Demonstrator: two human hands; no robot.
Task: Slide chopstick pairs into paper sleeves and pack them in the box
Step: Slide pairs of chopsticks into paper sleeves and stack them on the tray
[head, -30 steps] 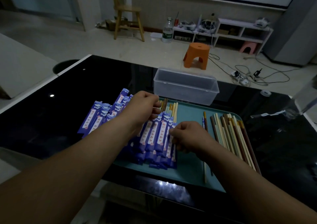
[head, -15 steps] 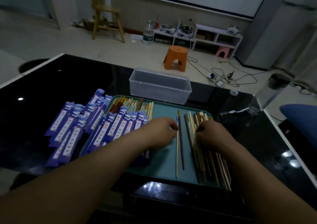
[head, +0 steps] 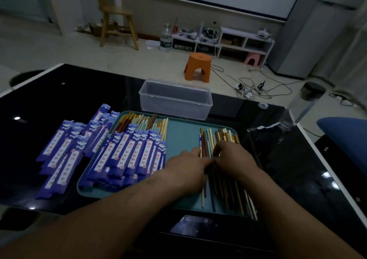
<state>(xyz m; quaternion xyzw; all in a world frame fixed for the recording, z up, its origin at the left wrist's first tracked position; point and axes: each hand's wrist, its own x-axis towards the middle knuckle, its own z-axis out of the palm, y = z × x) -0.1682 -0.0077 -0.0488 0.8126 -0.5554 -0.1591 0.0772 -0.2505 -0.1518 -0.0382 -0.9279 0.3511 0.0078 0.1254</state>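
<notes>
A teal tray (head: 182, 139) lies on the black glass table (head: 59, 92). Loose chopsticks (head: 224, 135) in cream, brown and tan are piled on its right side. My right hand (head: 236, 159) curls its fingers into that pile. My left hand (head: 188, 167) meets it from the left and pinches a cream and a brown chopstick (head: 203, 195) at the pile's edge. Blue paper sleeves holding chopsticks (head: 129, 155) cover the tray's left half. More blue sleeves (head: 59, 155) lie on the table left of the tray. A clear plastic box (head: 174, 99) stands behind the tray.
A clear bottle with a dark cap (head: 303, 105) stands at the table's right rear, with a tape roll (head: 263, 105) nearby. A blue cushion (head: 345, 137) sits off the right edge. An orange stool (head: 197, 66) and cables are on the floor beyond.
Both hands left the sleeved bundle and moved right to the loose chopsticks. My left hand has now closed in against my right at the pile's left edge.
</notes>
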